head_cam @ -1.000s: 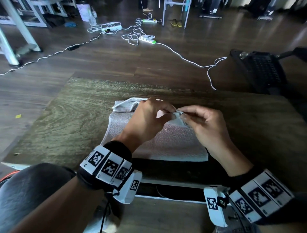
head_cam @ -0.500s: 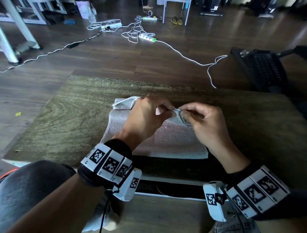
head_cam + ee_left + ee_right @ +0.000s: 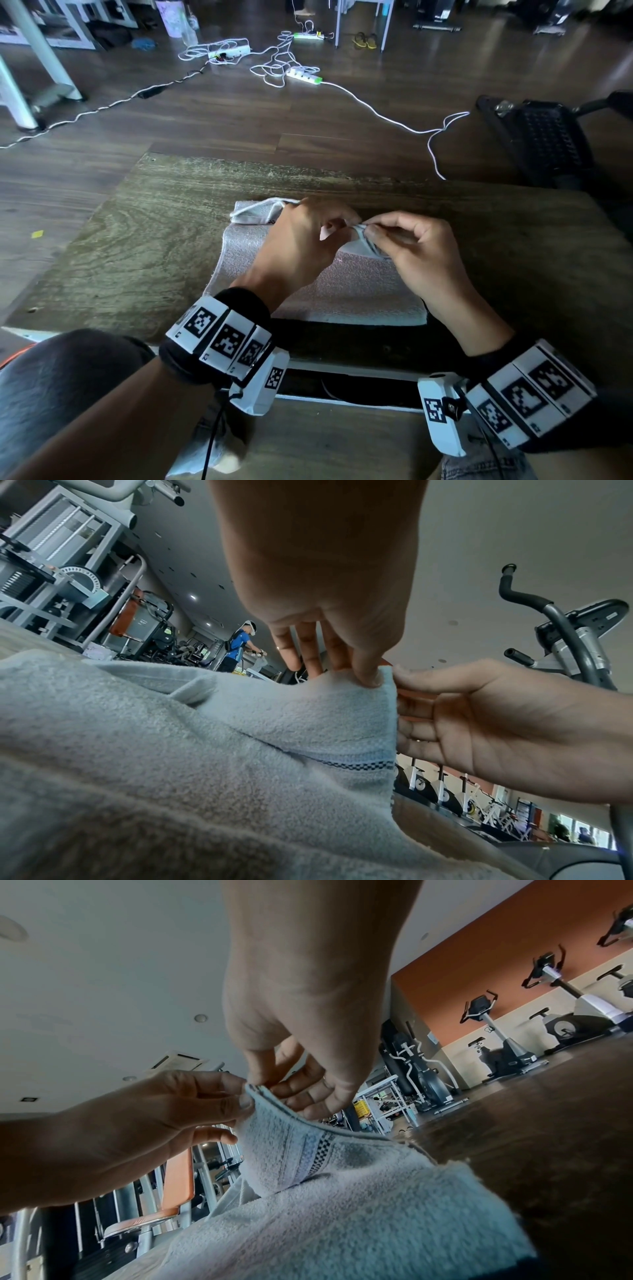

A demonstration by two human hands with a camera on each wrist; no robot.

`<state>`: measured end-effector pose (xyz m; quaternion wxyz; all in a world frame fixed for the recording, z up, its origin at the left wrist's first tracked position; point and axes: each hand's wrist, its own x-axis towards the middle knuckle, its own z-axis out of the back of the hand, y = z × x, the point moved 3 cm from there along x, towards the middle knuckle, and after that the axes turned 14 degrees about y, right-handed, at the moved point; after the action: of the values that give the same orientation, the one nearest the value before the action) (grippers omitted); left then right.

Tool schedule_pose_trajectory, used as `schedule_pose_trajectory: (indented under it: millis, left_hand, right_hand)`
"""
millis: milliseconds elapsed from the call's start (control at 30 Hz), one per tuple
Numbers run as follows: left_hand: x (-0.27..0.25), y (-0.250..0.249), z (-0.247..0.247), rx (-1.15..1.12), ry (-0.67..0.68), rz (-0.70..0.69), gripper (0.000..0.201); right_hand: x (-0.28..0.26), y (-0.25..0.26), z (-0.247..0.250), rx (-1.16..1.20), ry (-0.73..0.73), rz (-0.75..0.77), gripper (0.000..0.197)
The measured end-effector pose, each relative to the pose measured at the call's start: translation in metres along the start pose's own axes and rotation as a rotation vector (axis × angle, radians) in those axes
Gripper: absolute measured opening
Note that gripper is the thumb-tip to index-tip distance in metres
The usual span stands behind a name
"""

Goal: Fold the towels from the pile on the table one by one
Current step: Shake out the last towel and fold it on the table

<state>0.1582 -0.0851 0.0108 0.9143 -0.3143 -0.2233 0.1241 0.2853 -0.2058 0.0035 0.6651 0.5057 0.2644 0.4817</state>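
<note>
Little has shifted since the earlier frames: left hand [image 3: 301, 246] and right hand [image 3: 414, 253] still pinch one raised corner of the towel [image 3: 342, 291], which lies mid-surface [image 3: 137, 246] toward the near edge, so the fold seems barely begun.

I count one towel [image 3: 342, 291] on the one table [image 3: 144, 240], and my two hands, left hand [image 3: 301, 243] and right hand [image 3: 421, 253]. On the floor I see two power strips [image 3: 303, 75], one pair of sandals [image 3: 364, 39] and one black chair [image 3: 544, 137].
</note>
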Motion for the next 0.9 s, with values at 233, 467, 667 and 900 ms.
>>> schedule_pose_trajectory:
  millis: [233, 467, 667, 900]
  left_hand:
    - [-0.001, -0.001, -0.002, 0.032, 0.001, -0.017, 0.005]
    - [-0.001, -0.004, -0.005, -0.026, 0.053, -0.017, 0.011]
    - [-0.001, 0.010, -0.002, -0.064, 0.229, 0.017, 0.011]
    - [-0.023, 0.038, 0.015, 0.052, 0.233, 0.123, 0.018]
  right_hand:
    - [-0.001, 0.004, -0.003, -0.014, 0.054, 0.013, 0.016]
    - [-0.001, 0.006, -0.003, -0.112, 0.038, 0.075, 0.008]
    - [-0.002, 0.007, 0.002, -0.164, 0.054, 0.141, 0.009]
    - [-0.012, 0.013, 0.015, -0.057, 0.029, 0.213, 0.014]
